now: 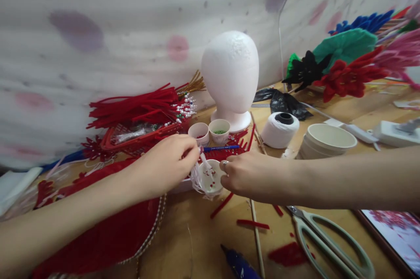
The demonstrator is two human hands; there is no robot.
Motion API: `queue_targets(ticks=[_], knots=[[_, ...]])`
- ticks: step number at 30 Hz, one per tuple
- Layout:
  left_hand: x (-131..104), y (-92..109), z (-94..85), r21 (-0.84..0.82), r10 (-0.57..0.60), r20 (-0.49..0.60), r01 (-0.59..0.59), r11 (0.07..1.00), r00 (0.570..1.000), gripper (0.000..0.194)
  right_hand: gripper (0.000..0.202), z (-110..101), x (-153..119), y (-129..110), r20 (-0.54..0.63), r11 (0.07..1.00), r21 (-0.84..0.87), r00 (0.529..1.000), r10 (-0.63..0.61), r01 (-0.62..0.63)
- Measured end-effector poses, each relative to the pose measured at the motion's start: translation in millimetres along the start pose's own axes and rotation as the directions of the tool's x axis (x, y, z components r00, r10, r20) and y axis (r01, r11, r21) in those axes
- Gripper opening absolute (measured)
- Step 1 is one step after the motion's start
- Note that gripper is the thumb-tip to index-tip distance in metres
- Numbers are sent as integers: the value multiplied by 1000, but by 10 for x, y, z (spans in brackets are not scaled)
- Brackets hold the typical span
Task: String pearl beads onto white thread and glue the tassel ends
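My left hand (170, 158) is closed in a pinch on a whitish see-through plastic bag (197, 180), crumpled against the left side of a small white cup (215, 164). A few red beads (212, 185) lie inside this cup. At the cup's right edge is my right hand (244, 174), wearing a ring, its fingers curled together. What those fingertips hold, if anything, is hidden. Just behind stand two more paper cups, one with dark red beads (200, 136) and one with green beads (219, 131). A blue pen (221, 148) lies across red fuzzy pieces (226, 155).
A white foam head (231, 73) stands behind the cups, with a thread cone (281, 130) and a larger cup (328, 141) to its right. Scissors (331, 239) and a tablet (390, 235) lie front right. A red basket (111, 137) holds red fuzzy stems (138, 106).
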State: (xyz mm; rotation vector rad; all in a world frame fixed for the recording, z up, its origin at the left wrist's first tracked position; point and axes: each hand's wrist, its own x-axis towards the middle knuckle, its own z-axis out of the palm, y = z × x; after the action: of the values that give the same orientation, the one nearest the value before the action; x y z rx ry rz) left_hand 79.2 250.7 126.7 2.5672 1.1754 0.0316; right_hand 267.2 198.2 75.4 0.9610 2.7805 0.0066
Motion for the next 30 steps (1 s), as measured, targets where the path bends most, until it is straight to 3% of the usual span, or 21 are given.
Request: queue_targets(ticks=[4,10,12,14,18,25,30], knots=[[-23,-38,-59,-419,-82,48,95,903,995,28,15,-12,-37,-35,1,996,80,999,40,-40],[-103,-31,-27,-803,-165,87,168,572,982,30,7,-221,-157,-94,-32,902,343,957,289,-262],[-131,1,-20,-835,-177,100,179,521,979,29,7,-267,-165,-89,-96,842,444,918,385,-307],[-148,31,-24,-847,-178,99,177,501,979,28,22,-266,-136,-61,-146,784,552,892,428,-285],[-160,65,-76,-874,-179,108,180,452,978,30,52,-155,12,17,-122,616,776,927,354,-133],[-215,63,-276,-935,-97,110,136,329,989,41,30,14,227,58,-90,453,890,960,267,-42],[-270,76,-353,-927,-86,123,145,345,989,46,17,63,222,114,-13,318,944,957,290,-83]])
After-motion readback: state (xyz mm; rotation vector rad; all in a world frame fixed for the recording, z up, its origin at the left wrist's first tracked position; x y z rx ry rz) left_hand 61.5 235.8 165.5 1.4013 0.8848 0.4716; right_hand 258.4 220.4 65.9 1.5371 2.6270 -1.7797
